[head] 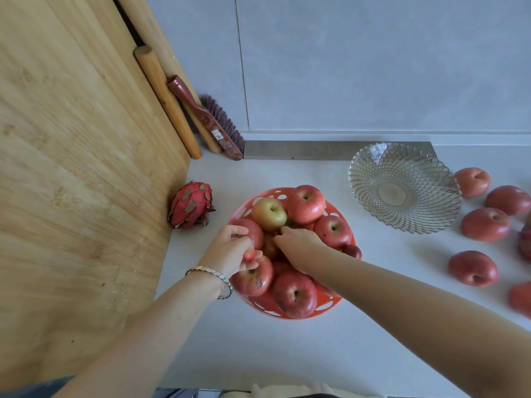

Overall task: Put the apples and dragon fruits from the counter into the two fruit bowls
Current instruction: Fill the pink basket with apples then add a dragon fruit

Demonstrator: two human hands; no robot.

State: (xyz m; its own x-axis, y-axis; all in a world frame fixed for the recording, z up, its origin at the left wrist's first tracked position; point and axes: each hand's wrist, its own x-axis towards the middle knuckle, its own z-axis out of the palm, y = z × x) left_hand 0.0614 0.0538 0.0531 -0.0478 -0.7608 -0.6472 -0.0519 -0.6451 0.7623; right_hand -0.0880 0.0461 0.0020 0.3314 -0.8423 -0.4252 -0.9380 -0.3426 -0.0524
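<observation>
Now our left hand [230, 248] grips the orange plastic bowl [268, 193] by its rim, our right hand [298, 248], grip unclear, among its red apples [305, 203].

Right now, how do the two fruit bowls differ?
The red bowl is opaque plastic with holes; the glass bowl is clear and patterned. The red bowl is heaped with apples; the glass bowl holds nothing. Both stand upright on the counter.

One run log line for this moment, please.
left hand: on apples in red bowl; right hand: same; glass bowl: empty; dragon fruit: on counter
</observation>
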